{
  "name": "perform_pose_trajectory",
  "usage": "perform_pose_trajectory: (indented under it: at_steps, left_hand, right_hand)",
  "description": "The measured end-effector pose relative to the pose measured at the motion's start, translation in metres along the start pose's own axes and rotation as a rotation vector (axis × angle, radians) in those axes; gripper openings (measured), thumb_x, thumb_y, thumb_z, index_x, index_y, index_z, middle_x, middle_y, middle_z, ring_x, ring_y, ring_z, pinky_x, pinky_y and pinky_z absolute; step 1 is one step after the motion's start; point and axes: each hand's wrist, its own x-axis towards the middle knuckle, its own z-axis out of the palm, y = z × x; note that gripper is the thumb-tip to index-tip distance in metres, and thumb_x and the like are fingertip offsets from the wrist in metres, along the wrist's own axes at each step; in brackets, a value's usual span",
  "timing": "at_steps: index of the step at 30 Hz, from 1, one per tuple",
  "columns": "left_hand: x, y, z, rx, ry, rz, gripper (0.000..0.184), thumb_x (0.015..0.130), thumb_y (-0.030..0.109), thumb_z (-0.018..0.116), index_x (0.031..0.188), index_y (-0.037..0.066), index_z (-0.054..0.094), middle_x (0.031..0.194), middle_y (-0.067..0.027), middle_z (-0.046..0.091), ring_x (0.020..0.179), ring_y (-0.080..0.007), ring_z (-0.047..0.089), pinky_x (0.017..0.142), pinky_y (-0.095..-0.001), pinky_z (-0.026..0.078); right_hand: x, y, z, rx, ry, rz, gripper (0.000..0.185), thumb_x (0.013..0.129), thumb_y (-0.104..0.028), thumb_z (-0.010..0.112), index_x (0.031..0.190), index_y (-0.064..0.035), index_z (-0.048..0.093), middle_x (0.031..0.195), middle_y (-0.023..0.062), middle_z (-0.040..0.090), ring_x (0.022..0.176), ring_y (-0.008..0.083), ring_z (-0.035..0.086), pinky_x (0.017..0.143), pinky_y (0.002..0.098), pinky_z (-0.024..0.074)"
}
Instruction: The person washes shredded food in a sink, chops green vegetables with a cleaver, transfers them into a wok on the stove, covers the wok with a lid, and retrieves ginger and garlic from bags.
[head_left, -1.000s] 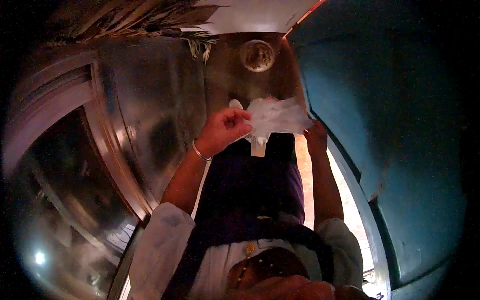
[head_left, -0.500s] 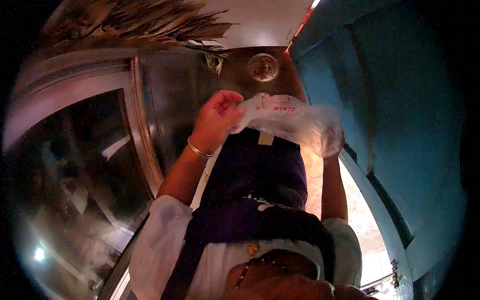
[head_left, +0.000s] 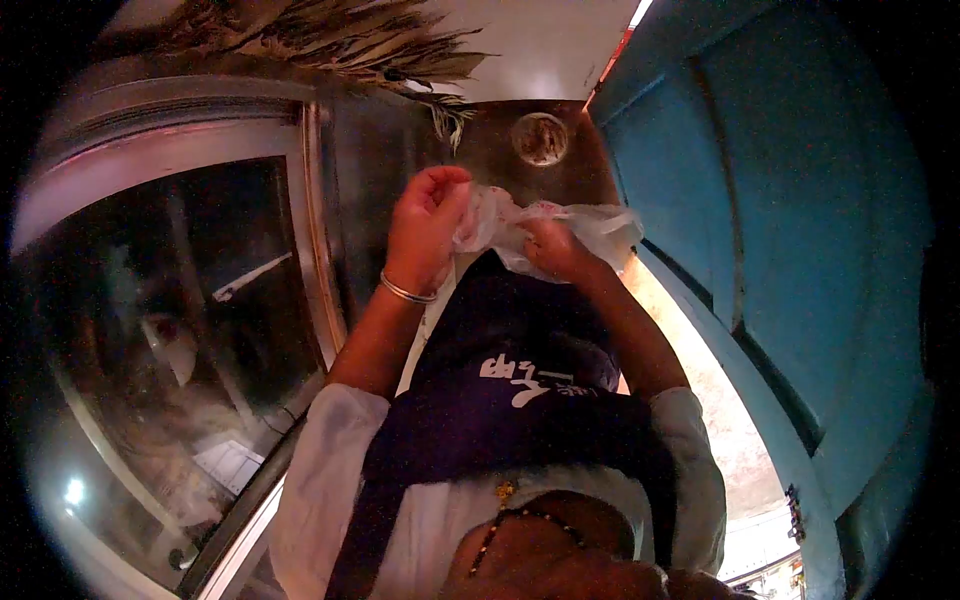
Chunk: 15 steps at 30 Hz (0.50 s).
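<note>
A thin, clear plastic bag (head_left: 597, 226) with red print is stretched out in front of my dark apron. My left hand (head_left: 428, 225), with a bangle at the wrist, pinches the bag's left end between thumb and fingers. Close to its right, my right hand (head_left: 560, 248) grips the middle of the bag, and the loose right part spreads out beyond it. The fingertips of my right hand are partly hidden by the plastic.
Beyond the bag, a round container (head_left: 540, 139) with brown contents sits on a dark surface. Dried leaves (head_left: 380, 45) hang at the upper left. A framed glass panel (head_left: 180, 320) stands on the left, a blue panelled wall (head_left: 790, 230) on the right.
My right hand has moved left from the bag's far right end to its middle, near my left hand. The bag has bunched between the hands. The view has shifted a little.
</note>
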Motion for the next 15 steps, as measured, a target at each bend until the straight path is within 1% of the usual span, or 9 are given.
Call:
perform_pose_trajectory:
  at_steps: [1, 3, 4, 6, 8, 10, 11, 13, 15]
  left_hand:
    - [0.000, -0.001, -0.002, 0.047, 0.009, -0.008, 0.019, 0.083, 0.009, 0.061, 0.101, 0.006, 0.054, 0.075, 0.0014, 0.052, 0.064, -0.0052, 0.047, 0.054, -0.0217, 0.042]
    - [-0.003, 0.004, -0.008, 0.387, -0.051, 0.014, 0.025, 0.080, 0.015, 0.065, 0.101, 0.005, 0.054, 0.073, 0.0003, 0.051, 0.063, -0.0077, 0.048, 0.055, -0.0236, 0.043]
    - [-0.004, 0.007, -0.011, 0.555, -0.081, 0.026, 0.029, 0.079, 0.018, 0.068, 0.100, 0.005, 0.055, 0.072, -0.0003, 0.051, 0.062, -0.0089, 0.049, 0.056, -0.0245, 0.044]
    - [-0.003, 0.003, -0.021, 0.830, -0.192, 0.236, 0.037, 0.074, 0.025, 0.071, 0.100, 0.004, 0.056, 0.072, -0.0034, 0.054, 0.061, -0.0158, 0.053, 0.058, -0.0300, 0.046]
    - [0.001, -0.006, -0.025, 1.070, -0.241, 0.430, 0.041, 0.070, 0.030, 0.072, 0.098, 0.005, 0.058, 0.074, -0.0074, 0.057, 0.064, -0.0233, 0.056, 0.061, -0.0353, 0.047]
    - [0.005, -0.013, -0.030, 1.278, -0.235, 0.590, 0.039, 0.069, 0.033, 0.071, 0.095, 0.005, 0.060, 0.079, -0.0124, 0.061, 0.070, -0.0313, 0.059, 0.066, -0.0404, 0.048]
    - [0.011, -0.013, -0.029, 1.383, -0.351, 0.444, 0.036, 0.070, 0.032, 0.069, 0.093, 0.006, 0.061, 0.082, -0.0135, 0.061, 0.075, -0.0322, 0.059, 0.068, -0.0409, 0.048]
    - [0.023, -0.011, -0.022, 1.568, -0.582, 0.145, 0.029, 0.073, 0.030, 0.066, 0.089, 0.006, 0.063, 0.087, -0.0157, 0.060, 0.085, -0.0341, 0.057, 0.072, -0.0418, 0.047]
    - [0.025, -0.014, -0.014, 1.495, -0.436, 0.269, 0.023, 0.076, 0.026, 0.062, 0.084, 0.005, 0.062, 0.082, -0.0159, 0.059, 0.084, -0.0323, 0.057, 0.071, -0.0412, 0.046]
  right_hand:
    - [-0.001, 0.002, 0.000, -0.034, 0.047, -0.018, 0.047, 0.076, -0.009, 0.057, 0.120, 0.0015, 0.044, 0.113, 0.0229, 0.052, 0.108, 0.0354, 0.050, 0.093, 0.0387, 0.0395]
    - [0.006, 0.022, -0.002, -0.265, 0.404, -0.201, 0.058, 0.077, -0.012, 0.058, 0.128, 0.0019, 0.033, 0.122, 0.0250, 0.046, 0.113, 0.0369, 0.046, 0.095, 0.0387, 0.0373]
    - [0.004, 0.030, -0.007, -0.181, 0.377, -0.122, 0.063, 0.077, -0.013, 0.057, 0.131, 0.0019, 0.027, 0.126, 0.0263, 0.041, 0.115, 0.0380, 0.044, 0.097, 0.0390, 0.0360]
    - [-0.006, 0.012, -0.030, -0.017, 0.339, 0.042, 0.074, 0.078, -0.014, 0.057, 0.137, 0.0020, 0.015, 0.134, 0.0288, 0.031, 0.120, 0.0403, 0.039, 0.100, 0.0396, 0.0335]
    - [-0.015, 0.005, -0.041, -0.220, 0.281, 0.120, 0.078, 0.078, -0.016, 0.059, 0.138, 0.0011, 0.013, 0.135, 0.0299, 0.029, 0.119, 0.0417, 0.040, 0.099, 0.0410, 0.0351]
    - [-0.032, -0.023, -0.059, -0.241, 0.093, 0.304, 0.079, 0.077, -0.017, 0.061, 0.138, 0.0001, 0.014, 0.135, 0.0327, 0.027, 0.117, 0.0439, 0.042, 0.097, 0.0422, 0.0375]
    - [-0.041, -0.031, -0.062, -0.250, -0.003, 0.396, 0.079, 0.077, -0.018, 0.061, 0.138, -0.0004, 0.014, 0.134, 0.0342, 0.026, 0.115, 0.0450, 0.042, 0.096, 0.0428, 0.0387]
    - [-0.058, -0.017, -0.058, -0.382, -0.010, 0.348, 0.078, 0.076, -0.019, 0.062, 0.137, -0.0018, 0.016, 0.134, 0.0363, 0.024, 0.113, 0.0468, 0.044, 0.094, 0.0435, 0.0408]
    - [-0.072, 0.005, -0.052, -0.451, -0.002, 0.352, 0.077, 0.076, -0.020, 0.063, 0.136, -0.0032, 0.019, 0.134, 0.0379, 0.022, 0.112, 0.0476, 0.044, 0.092, 0.0440, 0.0421]
